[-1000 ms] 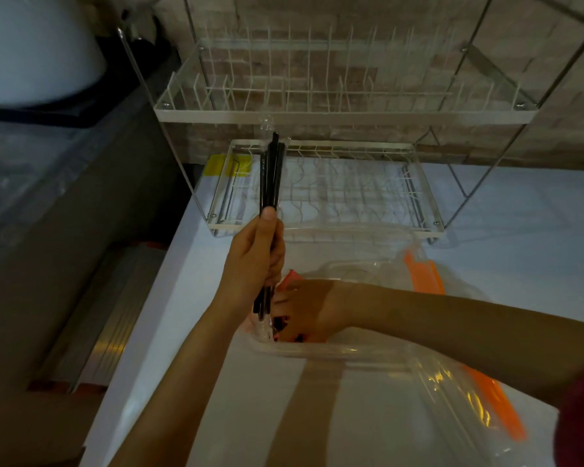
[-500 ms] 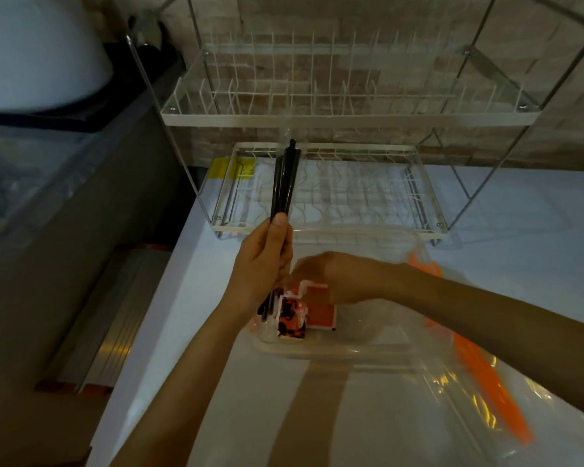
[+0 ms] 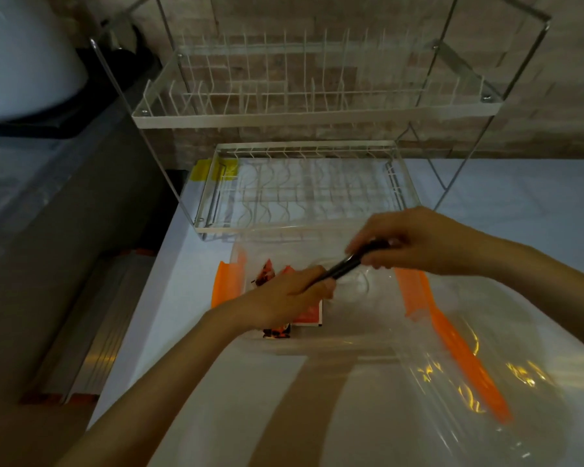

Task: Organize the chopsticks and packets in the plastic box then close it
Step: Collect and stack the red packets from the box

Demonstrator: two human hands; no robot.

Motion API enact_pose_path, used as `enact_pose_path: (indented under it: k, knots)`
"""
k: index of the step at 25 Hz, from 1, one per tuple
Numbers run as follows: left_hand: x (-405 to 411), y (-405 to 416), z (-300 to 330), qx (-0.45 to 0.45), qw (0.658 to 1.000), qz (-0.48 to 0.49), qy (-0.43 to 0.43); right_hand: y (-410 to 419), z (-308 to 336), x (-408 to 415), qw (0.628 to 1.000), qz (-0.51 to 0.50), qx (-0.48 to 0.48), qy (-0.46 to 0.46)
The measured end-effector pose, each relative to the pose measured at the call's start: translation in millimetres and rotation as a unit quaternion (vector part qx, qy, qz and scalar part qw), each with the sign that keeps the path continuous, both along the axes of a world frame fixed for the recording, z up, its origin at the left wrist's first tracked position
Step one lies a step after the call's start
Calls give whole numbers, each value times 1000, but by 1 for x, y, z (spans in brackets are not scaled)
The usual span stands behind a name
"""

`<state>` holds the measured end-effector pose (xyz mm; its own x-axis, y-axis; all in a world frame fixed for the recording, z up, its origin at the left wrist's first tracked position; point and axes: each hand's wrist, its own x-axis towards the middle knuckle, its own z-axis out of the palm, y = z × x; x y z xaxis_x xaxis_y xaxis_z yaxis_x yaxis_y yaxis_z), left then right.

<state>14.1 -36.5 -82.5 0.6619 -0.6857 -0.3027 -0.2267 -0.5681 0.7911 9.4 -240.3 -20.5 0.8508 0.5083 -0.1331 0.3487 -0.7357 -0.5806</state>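
Observation:
A bundle of black chopsticks (image 3: 346, 264) lies tilted over the clear plastic box (image 3: 378, 335), held at both ends. My left hand (image 3: 284, 298) grips the near lower end and my right hand (image 3: 415, 241) grips the far upper end. Red and orange packets (image 3: 305, 315) lie at the left end of the box, partly hidden under my left hand. The box has orange latches on the left (image 3: 228, 284) and right (image 3: 413, 291). Its clear lid (image 3: 506, 399) with an orange clip lies at the lower right.
A two-tier white wire dish rack (image 3: 304, 187) stands right behind the box on the white counter (image 3: 189, 332). The counter's left edge drops to a grey unit. A brick wall is behind.
The chopsticks went from upright to tilted low over the box. My right hand left the packets and took hold of the bundle's far end. The view moved closer.

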Motion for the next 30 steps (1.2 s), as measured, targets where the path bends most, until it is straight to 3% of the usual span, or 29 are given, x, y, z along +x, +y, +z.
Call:
enact_pose_path:
  k: [3, 7, 11, 14, 25, 28, 30]
  knots:
    - [3, -6, -8, 99, 992, -83, 3, -1, -18, -6, 976, 71, -205, 12]
    - [6, -15, -10, 177, 976, -124, 24, 11, -27, -10, 956, 96, -278, 9]
    - [9, -19, -12, 245, 954, -173, -15, 22, -27, -9, 933, 109, -341, 37]
    - [7, -19, -16, 288, 939, -186, -6, 31, -35, -11, 922, 124, -358, 85]
    - [15, -14, -15, 281, 947, -157, -25, 35, -46, -6, 918, 113, -357, 134]
    - [24, -13, -13, 240, 967, -46, -72, 29, -31, 3, 947, 70, -306, 68]
    - [27, -17, -15, 182, 981, 18, -69, 25, -29, 7, 944, 62, -323, -9]
